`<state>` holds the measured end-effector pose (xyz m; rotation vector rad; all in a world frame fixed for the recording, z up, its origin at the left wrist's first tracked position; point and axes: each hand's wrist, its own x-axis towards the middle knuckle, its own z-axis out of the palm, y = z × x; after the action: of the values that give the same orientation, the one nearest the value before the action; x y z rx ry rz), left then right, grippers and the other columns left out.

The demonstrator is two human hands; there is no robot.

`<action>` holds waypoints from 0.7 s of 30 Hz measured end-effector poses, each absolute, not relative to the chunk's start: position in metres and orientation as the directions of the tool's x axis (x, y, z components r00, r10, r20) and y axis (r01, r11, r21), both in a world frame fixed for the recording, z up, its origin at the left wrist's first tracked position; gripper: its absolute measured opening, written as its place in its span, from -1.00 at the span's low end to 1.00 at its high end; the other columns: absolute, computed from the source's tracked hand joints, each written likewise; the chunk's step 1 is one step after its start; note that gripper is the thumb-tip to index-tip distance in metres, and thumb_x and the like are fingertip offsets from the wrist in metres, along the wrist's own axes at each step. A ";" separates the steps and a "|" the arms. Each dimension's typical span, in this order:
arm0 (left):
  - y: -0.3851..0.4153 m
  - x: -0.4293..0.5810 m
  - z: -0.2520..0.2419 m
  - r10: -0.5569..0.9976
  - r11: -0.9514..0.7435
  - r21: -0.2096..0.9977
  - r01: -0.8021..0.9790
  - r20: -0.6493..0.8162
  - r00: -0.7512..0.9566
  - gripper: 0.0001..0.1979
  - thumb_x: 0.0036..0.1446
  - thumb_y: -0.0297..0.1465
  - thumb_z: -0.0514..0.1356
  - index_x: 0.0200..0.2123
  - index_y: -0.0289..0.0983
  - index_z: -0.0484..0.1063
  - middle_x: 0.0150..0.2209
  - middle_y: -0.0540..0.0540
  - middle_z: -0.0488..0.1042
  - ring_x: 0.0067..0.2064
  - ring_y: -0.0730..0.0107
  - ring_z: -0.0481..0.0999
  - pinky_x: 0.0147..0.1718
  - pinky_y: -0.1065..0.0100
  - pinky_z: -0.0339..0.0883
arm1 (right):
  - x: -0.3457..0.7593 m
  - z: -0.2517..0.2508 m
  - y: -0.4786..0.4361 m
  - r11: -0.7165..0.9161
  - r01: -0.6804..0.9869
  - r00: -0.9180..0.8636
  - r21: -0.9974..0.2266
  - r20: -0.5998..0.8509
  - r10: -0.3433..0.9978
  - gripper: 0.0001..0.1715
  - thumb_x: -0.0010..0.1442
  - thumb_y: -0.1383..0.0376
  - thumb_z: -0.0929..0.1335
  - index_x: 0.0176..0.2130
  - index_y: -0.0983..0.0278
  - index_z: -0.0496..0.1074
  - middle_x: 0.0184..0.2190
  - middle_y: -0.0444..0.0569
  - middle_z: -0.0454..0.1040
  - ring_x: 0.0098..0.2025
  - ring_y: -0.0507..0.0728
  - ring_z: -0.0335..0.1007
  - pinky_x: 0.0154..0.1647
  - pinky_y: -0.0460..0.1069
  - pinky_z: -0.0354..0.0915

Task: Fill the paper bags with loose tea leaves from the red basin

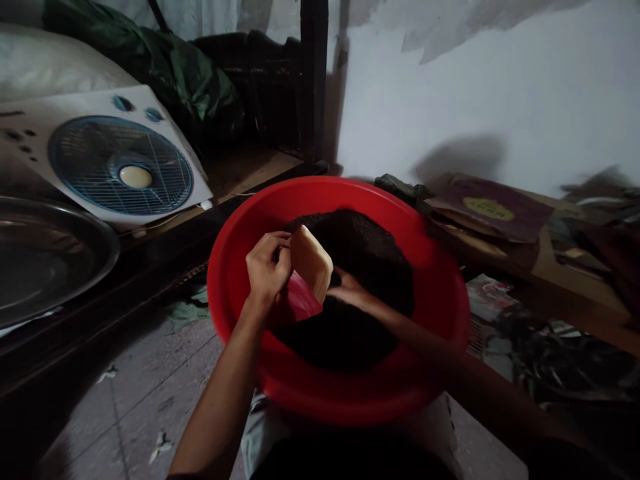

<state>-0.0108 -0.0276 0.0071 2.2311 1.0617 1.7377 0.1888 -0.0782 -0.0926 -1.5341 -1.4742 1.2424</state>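
A big red basin (235, 220) stands before me, with a heap of dark, loose, grainy material (373, 250) in it. Over the heap, on the left side, my left hand (270, 267) is closed on the upper edge of a small pink packet (301, 300). The packet is tilted, and its tan inner face shows on the right. My right hand (349, 291) is low over the dark material, close to the packet's right edge. Its fingers are blurred and in shadow, partly behind the packet, so whether they hold anything is unclear.
A white box fan (135, 177) and a wide metal bowl (60, 267) are on the left. Dark green fabric (165, 73) lies behind. Flattened purple and brown packaging (495, 207) is stacked at the right by the white wall (475, 87). Scraps lie on the tiled floor (145, 380).
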 end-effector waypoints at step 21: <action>-0.018 -0.007 -0.001 0.672 -0.689 0.484 0.539 0.705 0.226 -0.87 0.13 -0.55 0.09 -0.31 -0.24 0.39 -0.17 -0.08 0.44 -0.14 0.36 0.47 -0.10 0.35 0.41 | 0.127 0.018 -0.027 0.228 -0.453 0.219 -0.862 0.141 0.966 -0.71 -0.09 0.17 0.53 -0.40 0.24 0.43 -0.38 -0.18 0.49 -0.32 0.01 0.42 -0.19 -0.04 0.39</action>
<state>-0.0066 -0.0182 -0.0012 2.3489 1.1693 1.4631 0.1275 -0.0274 0.0182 -0.7916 -0.8062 1.1378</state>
